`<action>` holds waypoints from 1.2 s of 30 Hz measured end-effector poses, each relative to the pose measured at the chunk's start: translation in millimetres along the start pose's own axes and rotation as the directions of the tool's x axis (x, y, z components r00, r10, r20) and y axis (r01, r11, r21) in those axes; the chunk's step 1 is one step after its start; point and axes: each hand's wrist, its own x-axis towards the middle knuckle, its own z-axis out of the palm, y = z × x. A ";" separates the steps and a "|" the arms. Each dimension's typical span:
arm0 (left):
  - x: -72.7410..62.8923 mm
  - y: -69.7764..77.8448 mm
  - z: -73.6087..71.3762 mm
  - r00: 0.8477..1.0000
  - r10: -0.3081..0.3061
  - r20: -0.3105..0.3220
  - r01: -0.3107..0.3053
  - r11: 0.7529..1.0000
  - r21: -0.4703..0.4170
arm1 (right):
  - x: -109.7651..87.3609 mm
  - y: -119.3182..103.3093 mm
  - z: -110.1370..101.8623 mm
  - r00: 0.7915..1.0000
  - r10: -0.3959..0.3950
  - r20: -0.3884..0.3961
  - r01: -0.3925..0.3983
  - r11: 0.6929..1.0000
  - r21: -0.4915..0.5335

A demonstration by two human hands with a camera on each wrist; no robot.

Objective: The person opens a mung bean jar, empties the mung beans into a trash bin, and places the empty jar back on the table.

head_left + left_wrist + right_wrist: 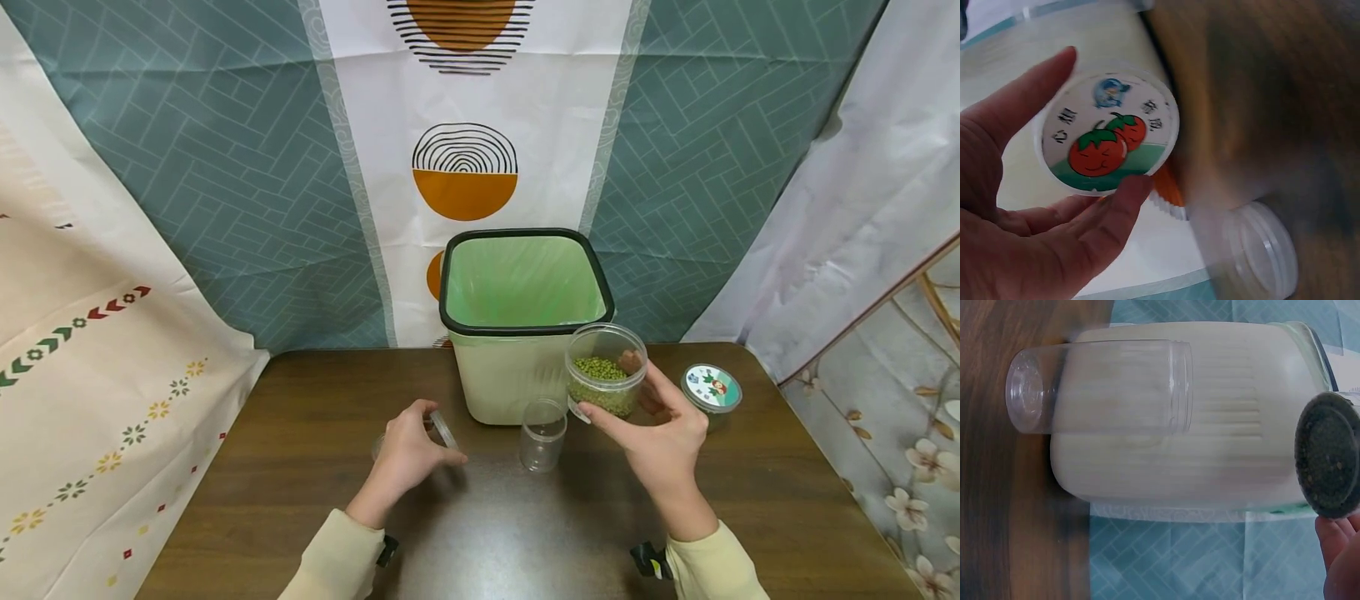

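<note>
The right hand [663,429] is gripping a jar of small green beans [600,393] above and to the right of the upright empty jar [543,446], which is standing on the desk [510,542], seemingly nearer this grip than the left hand [405,457], which is pinching a lid [1107,128].

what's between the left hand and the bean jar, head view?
In the head view, a clear jar stands on the table between the left hand and the held bean jar.
</note>
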 end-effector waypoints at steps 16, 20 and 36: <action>6.6 -14.8 24.1 1.000 -0.029 -0.009 0.029 1.000 0.002 | -1.0 3.6 -0.5 0.999 0.048 -0.009 -0.048 0.999 0.002; 7.5 -17.9 26.9 0.999 -0.042 -0.013 0.042 0.999 0.034 | -1.2 2.5 0.2 0.998 0.058 -0.011 -0.058 0.998 -0.005; 5.0 -26.0 41.4 1.000 -0.016 -0.008 0.017 0.981 0.192 | -2.0 5.7 -1.0 0.998 0.049 -0.039 -0.047 0.997 0.055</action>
